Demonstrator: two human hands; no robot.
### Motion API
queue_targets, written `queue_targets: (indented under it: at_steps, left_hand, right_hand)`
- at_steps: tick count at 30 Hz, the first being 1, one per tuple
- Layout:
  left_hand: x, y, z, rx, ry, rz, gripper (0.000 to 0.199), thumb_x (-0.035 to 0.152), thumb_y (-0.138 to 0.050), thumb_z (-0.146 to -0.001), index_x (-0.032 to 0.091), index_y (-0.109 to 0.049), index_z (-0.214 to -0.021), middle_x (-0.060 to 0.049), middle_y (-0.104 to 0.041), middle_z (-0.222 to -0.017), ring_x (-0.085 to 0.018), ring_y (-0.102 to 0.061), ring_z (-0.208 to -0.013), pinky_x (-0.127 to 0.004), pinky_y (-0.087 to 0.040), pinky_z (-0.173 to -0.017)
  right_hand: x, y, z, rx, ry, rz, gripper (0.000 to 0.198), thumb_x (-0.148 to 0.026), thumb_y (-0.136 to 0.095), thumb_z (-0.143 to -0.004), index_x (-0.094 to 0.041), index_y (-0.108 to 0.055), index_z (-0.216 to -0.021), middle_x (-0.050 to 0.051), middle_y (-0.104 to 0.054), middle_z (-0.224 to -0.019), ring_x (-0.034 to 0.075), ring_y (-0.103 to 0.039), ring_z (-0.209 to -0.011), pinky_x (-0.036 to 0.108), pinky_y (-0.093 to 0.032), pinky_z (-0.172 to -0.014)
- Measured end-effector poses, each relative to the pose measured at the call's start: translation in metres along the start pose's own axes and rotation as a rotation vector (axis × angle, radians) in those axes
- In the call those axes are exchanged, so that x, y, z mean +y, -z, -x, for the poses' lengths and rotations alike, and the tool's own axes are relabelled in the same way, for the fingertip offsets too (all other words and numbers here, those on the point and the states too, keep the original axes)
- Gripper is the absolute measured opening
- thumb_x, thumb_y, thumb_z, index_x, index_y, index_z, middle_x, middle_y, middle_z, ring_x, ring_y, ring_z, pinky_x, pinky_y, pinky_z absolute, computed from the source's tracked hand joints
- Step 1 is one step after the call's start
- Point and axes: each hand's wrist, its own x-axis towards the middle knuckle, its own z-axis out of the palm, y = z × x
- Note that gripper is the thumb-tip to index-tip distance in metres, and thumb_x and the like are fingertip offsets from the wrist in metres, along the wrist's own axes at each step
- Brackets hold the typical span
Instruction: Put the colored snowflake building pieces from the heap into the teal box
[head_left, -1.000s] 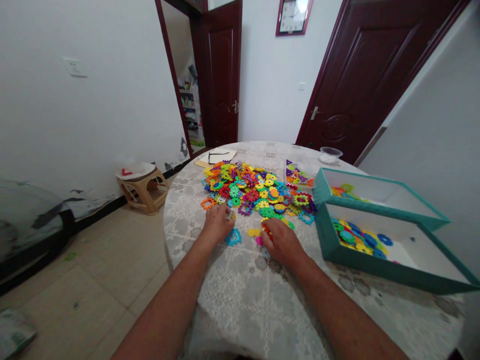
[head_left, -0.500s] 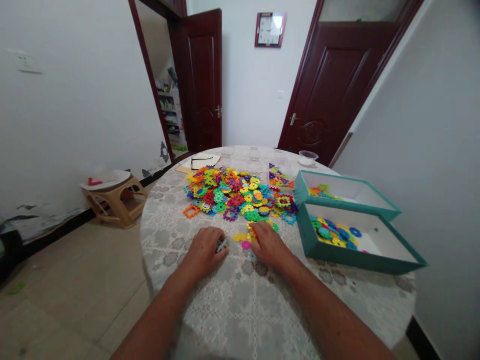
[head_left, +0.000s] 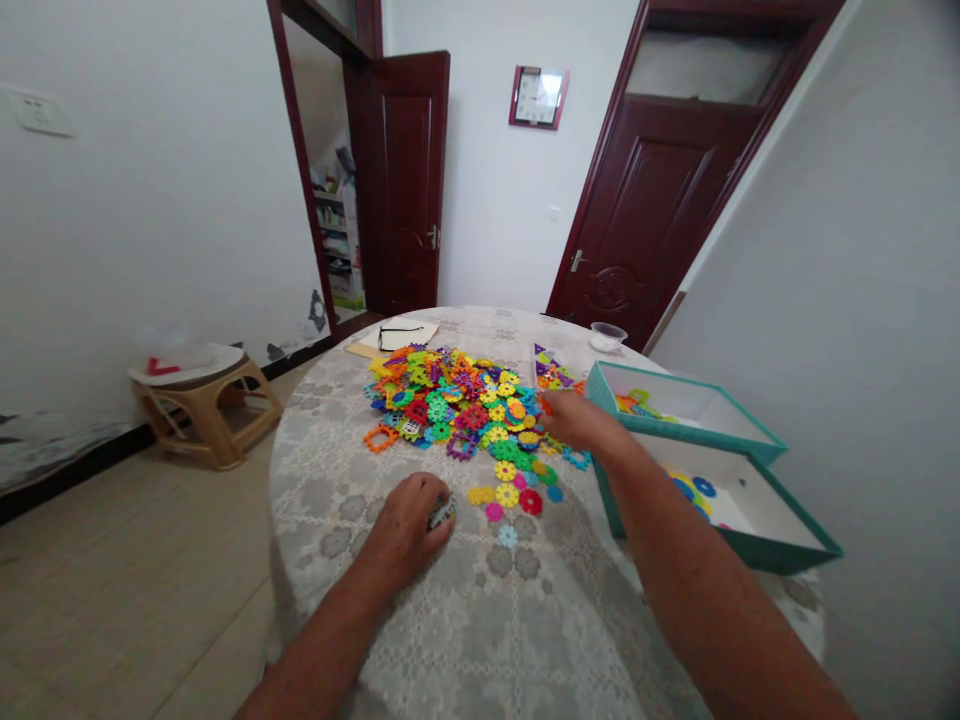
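My left hand (head_left: 409,515) rests on the tablecloth, fingers curled round a small greyish, mottled thing (head_left: 441,512) that they mostly cover. My right hand (head_left: 574,420) is stretched out to the right side of a heap of colourful plastic building pieces (head_left: 457,400). Its fingers are bent together, with an orange-red plastic piece (head_left: 547,402) at the tips; the hand partly hides it. Between the hands lie loose notched discs: a red disc (head_left: 530,501), a pink disc (head_left: 493,512), a pale blue disc (head_left: 508,536) and several yellow ones.
Two teal-edged boxes (head_left: 757,505) with plastic pieces stand at the right, partly behind my right arm. A clear tray of triangular pieces (head_left: 551,370), a clear bowl (head_left: 607,336) and glasses (head_left: 401,332) on paper lie farther back. A stool (head_left: 217,410) stands at the left.
My right hand has moved forward and right, from the loose discs to the heap's right side, uncovering the red and pale blue discs. My left hand stays put. The view has tilted up slightly.
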Motion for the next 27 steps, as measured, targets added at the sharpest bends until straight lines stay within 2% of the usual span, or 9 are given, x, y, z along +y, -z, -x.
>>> queue_targets:
  at_steps: [4,6,9,13,15,19,21,24,27]
  left_hand:
    - [0.0,0.0,0.002,0.017,0.004,0.074,0.016,0.02,-0.06,-0.088,0.023,-0.06,-0.103,-0.008,-0.063,-0.109,-0.024,-0.061,-0.105,-0.039,-0.052,-0.094]
    - [-0.001,-0.001,0.002,0.023,0.011,0.085,0.016,0.019,-0.059,-0.087,0.024,-0.059,-0.102,-0.008,-0.063,-0.11,-0.025,-0.06,-0.106,-0.04,-0.052,-0.094]
    - [0.0,-0.002,0.001,0.024,0.008,0.056,0.015,0.018,-0.061,-0.086,0.023,-0.059,-0.1,-0.009,-0.063,-0.11,-0.026,-0.06,-0.106,-0.042,-0.051,-0.095]
    - [0.005,0.001,0.0,-0.034,-0.006,0.0,0.016,0.02,-0.063,-0.085,0.023,-0.061,-0.1,-0.008,-0.066,-0.105,-0.027,-0.06,-0.101,-0.043,-0.051,-0.092]
    - [0.006,0.003,0.0,-0.051,-0.009,-0.007,0.016,0.02,-0.064,-0.084,0.024,-0.062,-0.1,-0.009,-0.067,-0.107,-0.027,-0.061,-0.102,-0.043,-0.052,-0.092]
    - [0.002,0.0,0.002,-0.036,-0.03,0.014,0.018,0.021,-0.066,-0.084,0.025,-0.064,-0.101,-0.009,-0.068,-0.113,-0.028,-0.063,-0.108,-0.042,-0.055,-0.094]
    - [0.0,-0.005,0.002,0.013,-0.072,0.027,0.021,0.023,-0.068,-0.085,0.025,-0.065,-0.106,-0.01,-0.069,-0.117,-0.029,-0.064,-0.114,-0.043,-0.055,-0.099]
    - [0.007,-0.013,0.001,0.082,-0.145,0.04,0.032,0.025,-0.07,-0.086,0.025,-0.064,-0.118,-0.011,-0.07,-0.124,-0.031,-0.064,-0.12,-0.046,-0.055,-0.104]
    - [0.026,-0.018,-0.004,0.08,-0.166,0.06,0.048,0.025,-0.068,-0.088,0.026,-0.059,-0.136,-0.012,-0.069,-0.128,-0.031,-0.065,-0.121,-0.047,-0.056,-0.103]
  right_hand:
    - [0.027,0.023,-0.041,0.239,-0.139,0.027,0.051,-0.01,-0.053,-0.09,-0.006,-0.058,-0.14,0.025,-0.071,-0.124,0.033,-0.066,-0.116,0.041,-0.049,-0.098]
    - [0.034,0.022,-0.042,0.332,-0.145,0.013,0.057,-0.008,-0.05,-0.088,-0.004,-0.055,-0.144,0.027,-0.066,-0.133,0.034,-0.061,-0.126,0.044,-0.046,-0.107]
    - [0.031,0.005,-0.023,0.376,-0.098,-0.021,0.051,-0.006,-0.048,-0.088,-0.007,-0.064,-0.136,0.024,-0.068,-0.132,0.033,-0.062,-0.125,0.045,-0.045,-0.111]
    - [0.008,-0.035,0.017,0.262,0.003,-0.063,0.036,-0.008,-0.051,-0.09,-0.016,-0.075,-0.117,0.014,-0.077,-0.115,0.026,-0.07,-0.112,0.037,-0.051,-0.103]
    - [-0.008,-0.05,0.037,0.193,0.056,-0.118,0.032,-0.008,-0.051,-0.092,-0.017,-0.075,-0.111,0.012,-0.078,-0.112,0.023,-0.071,-0.108,0.034,-0.052,-0.1]
    - [-0.037,-0.062,0.073,0.072,0.088,-0.307,0.027,-0.014,-0.054,-0.094,-0.019,-0.074,-0.111,0.011,-0.077,-0.111,0.024,-0.071,-0.107,0.036,-0.053,-0.097]
    - [-0.05,-0.067,0.087,0.001,0.055,-0.486,0.027,-0.023,-0.058,-0.096,-0.02,-0.071,-0.12,0.011,-0.077,-0.113,0.023,-0.072,-0.104,0.035,-0.055,-0.093]
    - [-0.068,-0.081,0.099,-0.202,-0.075,-0.861,0.045,-0.038,-0.064,-0.094,-0.022,-0.061,-0.136,0.008,-0.076,-0.108,0.02,-0.074,-0.085,0.031,-0.058,-0.072]
    - [-0.079,-0.095,0.104,-0.403,-0.158,-1.136,0.044,-0.045,-0.064,-0.091,-0.021,-0.061,-0.128,0.001,-0.073,-0.087,0.014,-0.066,-0.057,0.026,-0.052,-0.053]
